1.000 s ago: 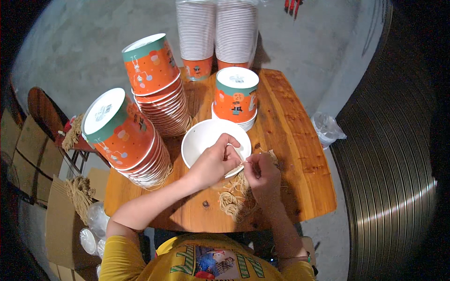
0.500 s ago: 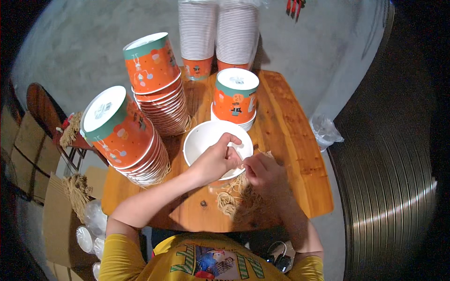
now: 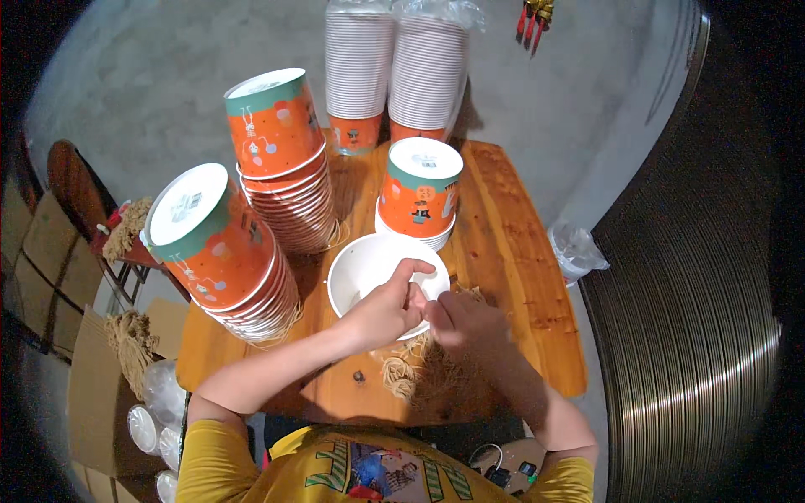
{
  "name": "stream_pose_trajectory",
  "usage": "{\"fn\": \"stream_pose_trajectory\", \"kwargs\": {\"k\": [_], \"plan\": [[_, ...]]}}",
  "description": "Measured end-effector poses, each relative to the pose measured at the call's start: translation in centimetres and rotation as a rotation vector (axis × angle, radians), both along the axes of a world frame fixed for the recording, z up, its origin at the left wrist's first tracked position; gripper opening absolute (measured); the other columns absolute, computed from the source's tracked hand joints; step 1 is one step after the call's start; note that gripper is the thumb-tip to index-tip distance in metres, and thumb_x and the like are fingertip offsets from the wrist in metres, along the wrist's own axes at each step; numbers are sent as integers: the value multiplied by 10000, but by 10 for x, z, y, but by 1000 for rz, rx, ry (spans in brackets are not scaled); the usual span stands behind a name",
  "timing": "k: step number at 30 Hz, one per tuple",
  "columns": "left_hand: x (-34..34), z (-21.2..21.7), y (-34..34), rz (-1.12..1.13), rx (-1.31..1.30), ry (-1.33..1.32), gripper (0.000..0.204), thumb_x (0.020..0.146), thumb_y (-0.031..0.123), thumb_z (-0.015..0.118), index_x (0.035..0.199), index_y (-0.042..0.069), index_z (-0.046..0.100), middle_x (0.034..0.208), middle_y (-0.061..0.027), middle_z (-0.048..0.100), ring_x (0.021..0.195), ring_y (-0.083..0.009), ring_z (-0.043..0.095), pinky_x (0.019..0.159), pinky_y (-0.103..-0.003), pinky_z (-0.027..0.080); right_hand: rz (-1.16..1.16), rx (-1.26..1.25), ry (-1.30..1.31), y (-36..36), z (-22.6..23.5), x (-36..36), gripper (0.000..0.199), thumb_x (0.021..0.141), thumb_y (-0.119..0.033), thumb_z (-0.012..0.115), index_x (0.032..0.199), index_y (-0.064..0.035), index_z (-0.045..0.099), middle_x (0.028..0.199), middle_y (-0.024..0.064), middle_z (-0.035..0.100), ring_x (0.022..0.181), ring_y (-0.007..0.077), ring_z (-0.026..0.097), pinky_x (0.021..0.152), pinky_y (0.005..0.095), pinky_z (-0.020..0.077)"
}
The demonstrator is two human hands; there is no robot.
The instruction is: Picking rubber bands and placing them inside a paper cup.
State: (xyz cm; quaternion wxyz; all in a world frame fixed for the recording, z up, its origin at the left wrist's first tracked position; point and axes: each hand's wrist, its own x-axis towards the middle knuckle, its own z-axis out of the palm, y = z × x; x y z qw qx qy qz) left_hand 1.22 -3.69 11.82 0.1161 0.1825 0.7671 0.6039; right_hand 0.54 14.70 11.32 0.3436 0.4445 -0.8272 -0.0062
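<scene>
— Over on the left, what's stacked on the wooden worktop (image 3: 511,251)?

— Two leaning stacks of orange paper bowls with teal bands (image 3: 220,243), bottoms up, so nothing shows inside them. A shorter stack of the same kind (image 3: 419,191) stands behind the hands, and two tall white sleeves of bowls in clear wrap (image 3: 394,63) rise at the far edge.

— And the open one in the middle?

— That single white paper bowl (image 3: 369,267) sits upright on the worktop. What shows of its inside looks bare.

— The hands?

— The left hand (image 3: 384,308) is curled over the bowl's near rim, its grip closed on something small that I cannot make out. The right hand (image 3: 461,318) is just beside it, fingers pinched together over the pale tangle of dried noodle strands (image 3: 411,369) lying at the worktop's near edge.

— How would you handle it?

— I'd judge a light pinch best: those strands look brittle. Keep the bowl steadied by the rim and lift a loose bunch cleanly rather than dragging it.
</scene>
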Motion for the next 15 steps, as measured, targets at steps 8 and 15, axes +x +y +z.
{"fn": "stream_pose_trajectory", "kwargs": {"k": [8, 15], "plan": [[-5, -15, 2, -32, 50, 135, 461, 821, -34, 504, 1238, 57, 329, 802, -46, 528, 759, -138, 535, 709, -269, 439, -244, -290, -768, -11, 7, 1, 130, 744, -131, 602, 782, -30, 528, 677, 117, 559, 624, 268, 589, 555, 376, 463], [-3, -2, 8, -19, 19, 92, 425, 832, -82, 481, 1216, 53, 359, 820, -36, 516, 809, -103, 515, 806, -237, 409, -98, -642, -1215, 9, -8, -18, 125, 821, -147, 567, 858, -28, 570, 678, 29, 554, 583, 136, 527, 524, 294, 424]]}}
